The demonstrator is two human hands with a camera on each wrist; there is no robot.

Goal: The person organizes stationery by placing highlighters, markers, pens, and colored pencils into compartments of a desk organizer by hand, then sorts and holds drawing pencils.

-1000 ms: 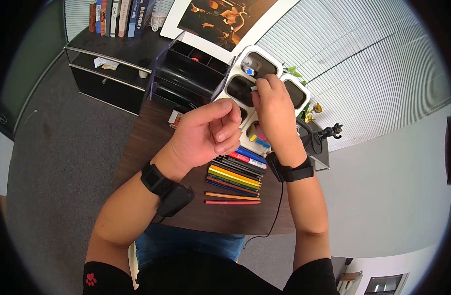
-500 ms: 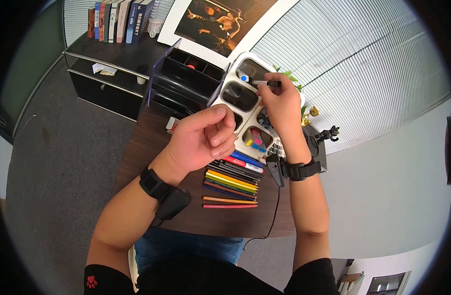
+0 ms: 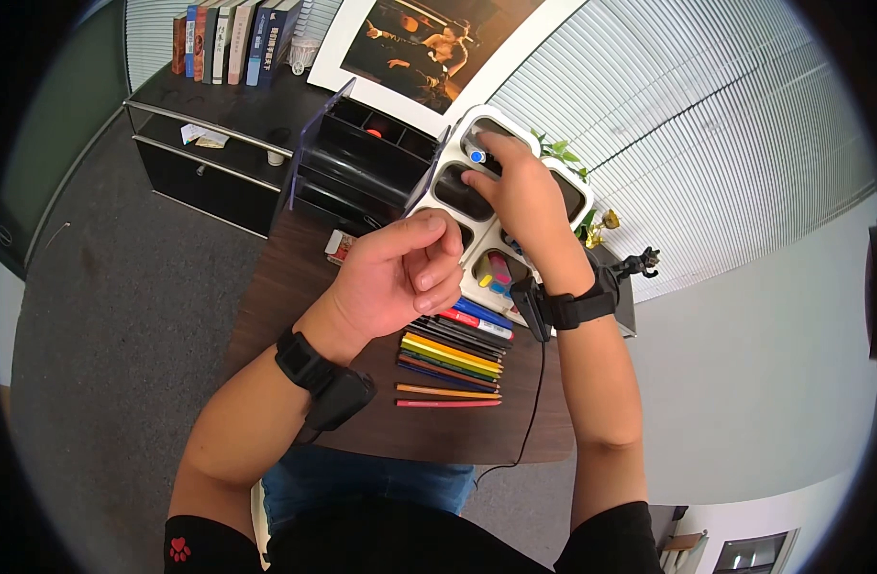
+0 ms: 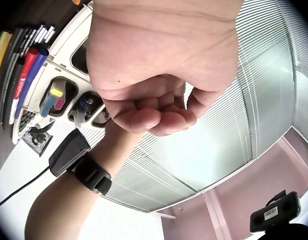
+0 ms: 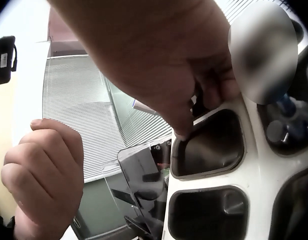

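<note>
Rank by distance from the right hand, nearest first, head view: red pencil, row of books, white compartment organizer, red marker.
From the right hand:
1. White compartment organizer: directly under it.
2. Red marker: tabletop, on the person's side of the organizer.
3. Red pencil: row's end nearest the person.
4. Row of books: far left, on the cabinet.

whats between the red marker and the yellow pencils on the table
Several black pens or pencils lie between the red marker and the yellow pencils; the head and left wrist views both show it.
</note>
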